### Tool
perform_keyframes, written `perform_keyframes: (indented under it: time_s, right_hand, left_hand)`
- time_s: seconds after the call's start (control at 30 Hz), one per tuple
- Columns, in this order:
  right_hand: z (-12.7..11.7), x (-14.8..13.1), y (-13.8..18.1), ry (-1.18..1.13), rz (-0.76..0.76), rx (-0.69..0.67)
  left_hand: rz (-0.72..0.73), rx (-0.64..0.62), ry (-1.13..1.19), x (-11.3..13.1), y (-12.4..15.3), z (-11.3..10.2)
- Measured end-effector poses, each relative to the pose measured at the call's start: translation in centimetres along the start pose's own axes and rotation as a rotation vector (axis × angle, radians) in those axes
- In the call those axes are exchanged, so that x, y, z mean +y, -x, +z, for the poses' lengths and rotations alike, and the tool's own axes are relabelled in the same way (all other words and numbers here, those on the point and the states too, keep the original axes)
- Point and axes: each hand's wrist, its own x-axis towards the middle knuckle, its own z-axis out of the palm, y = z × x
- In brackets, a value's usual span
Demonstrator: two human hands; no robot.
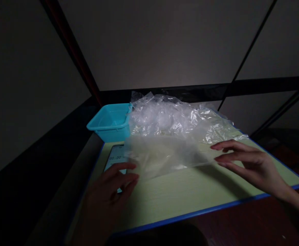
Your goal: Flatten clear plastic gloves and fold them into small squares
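Note:
A flat clear plastic bag (165,155) lies stretched across the pale green tabletop (190,194). My left hand (113,188) pinches its near left corner with thumb and fingers. My right hand (246,164) touches its right edge with fingers stretched out and slightly apart. Behind the bag sits a crumpled heap of several clear plastic bags (175,116). A phone (115,159) showing a timer reading 00:00 lies under the bag's left end, beside my left hand.
A turquoise plastic tub (108,124) stands at the table's far left corner, against the heap. The table has a blue edge (203,210). Dark rails and grey walls close in behind and on the left. Reddish floor shows at the right.

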Motion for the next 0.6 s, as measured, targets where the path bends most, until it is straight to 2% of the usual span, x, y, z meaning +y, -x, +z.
perform_keyframes:
  time_s: [0.13,0.23,0.3,0.37,0.5,0.6]
  right_hand:
    - [2.3,2.3,3.7,0.005,0.097,-0.196]
    - [3.3,3.2,5.4,0.022,0.132,-0.248]
    - [3.3,3.4,6.1,0.043,0.151,-0.244]
    - [3.1,3.4,6.5,0.064,0.179,-0.223]
    - [2.4,3.1,7.0,0.101,0.239,-0.204]
    - [2.4,2.2,7.1,0.094,0.25,-0.247]
  left_hand:
    - [0.033,-0.138,0.001,-2.0,2.4,2.9]
    - [0.044,-0.301,0.016,-2.8,3.7,4.2]
    - [0.053,-0.355,0.018,-3.1,4.2,4.6]
    - [0.061,-0.35,0.015,-3.3,4.5,4.9]
    - [0.058,-0.249,0.01,-3.6,4.8,5.2]
    - [0.04,-0.277,0.062,-3.6,4.8,5.3]
